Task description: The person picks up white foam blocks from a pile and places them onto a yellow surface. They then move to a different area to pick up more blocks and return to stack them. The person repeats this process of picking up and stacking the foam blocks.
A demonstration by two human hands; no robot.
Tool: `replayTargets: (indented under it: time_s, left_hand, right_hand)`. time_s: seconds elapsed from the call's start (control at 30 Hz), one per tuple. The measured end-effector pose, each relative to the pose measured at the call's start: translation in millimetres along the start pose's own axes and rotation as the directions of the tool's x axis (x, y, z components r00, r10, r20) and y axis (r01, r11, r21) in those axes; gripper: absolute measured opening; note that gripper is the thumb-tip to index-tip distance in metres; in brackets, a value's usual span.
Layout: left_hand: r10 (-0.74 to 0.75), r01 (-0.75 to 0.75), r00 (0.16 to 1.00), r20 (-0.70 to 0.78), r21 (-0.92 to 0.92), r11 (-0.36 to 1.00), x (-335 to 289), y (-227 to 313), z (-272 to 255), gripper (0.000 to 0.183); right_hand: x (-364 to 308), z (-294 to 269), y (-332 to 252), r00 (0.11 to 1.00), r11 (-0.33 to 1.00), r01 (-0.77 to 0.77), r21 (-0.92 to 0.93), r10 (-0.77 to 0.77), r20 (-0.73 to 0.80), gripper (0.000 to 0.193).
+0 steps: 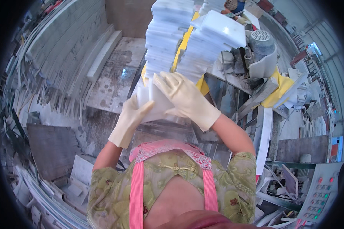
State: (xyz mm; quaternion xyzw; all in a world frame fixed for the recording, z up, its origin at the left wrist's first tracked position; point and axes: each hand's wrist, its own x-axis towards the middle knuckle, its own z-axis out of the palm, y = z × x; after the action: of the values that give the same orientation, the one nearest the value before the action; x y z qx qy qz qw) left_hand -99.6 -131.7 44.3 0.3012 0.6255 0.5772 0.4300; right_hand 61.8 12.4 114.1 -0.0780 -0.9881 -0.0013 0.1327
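Both my hands wear cream rubber gloves. My left hand [130,116] grips the left side of a small bunch of white stone tiles [156,107] held on edge in front of my chest. My right hand [185,97] lies over the top and right side of the same tiles, fingers spread along them. Just beyond the held tiles rise two tall stacks of white tiles [168,34], the right stack [212,42] leaning, with a yellow surface [184,42] showing between them.
A grey motor housing [262,47] and machine parts sit right of the stacks. A control panel with coloured buttons [319,192] is at lower right. Long stone strips [61,49] lean at the left; a wet slab [116,76] and broken offcuts [72,175] cover the floor.
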Motion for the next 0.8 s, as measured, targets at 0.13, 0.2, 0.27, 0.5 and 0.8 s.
replayTargets:
  time_s: [0.13, 0.2, 0.27, 0.5, 0.8]
  left_hand:
    - [0.001, -0.009, 0.996, 0.088, 0.092, 0.996, -4, 19, 7, 0.045]
    - [0.054, -0.062, 0.986, 0.157, 0.041, 0.997, -10, 25, 9, 0.044]
    - [0.015, -0.014, 0.981, 0.191, -0.01, 1.0, -14, 29, 6, 0.044]
    - [-0.012, 0.015, 0.995, 0.099, -0.033, 0.999, -8, 14, -3, 0.038]
    - [-0.031, 0.037, 0.998, 0.054, -0.12, 0.992, -6, -10, -6, 0.039]
  right_hand:
    - [-19, -30, 4, 0.994, 0.992, 0.052, -0.117, -0.062, -0.086, 0.108]
    - [-24, -49, 7, 0.991, 0.976, 0.019, -0.217, -0.046, -0.122, 0.108]
    - [-27, -72, 13, 0.99, 0.952, -0.045, -0.302, 0.003, -0.139, 0.108]
    - [-45, -163, 46, 0.942, 0.97, -0.163, -0.182, 0.098, -0.322, 0.116]
    - [2, -224, 150, 0.996, 0.993, -0.084, -0.088, 0.088, 0.035, 0.115]
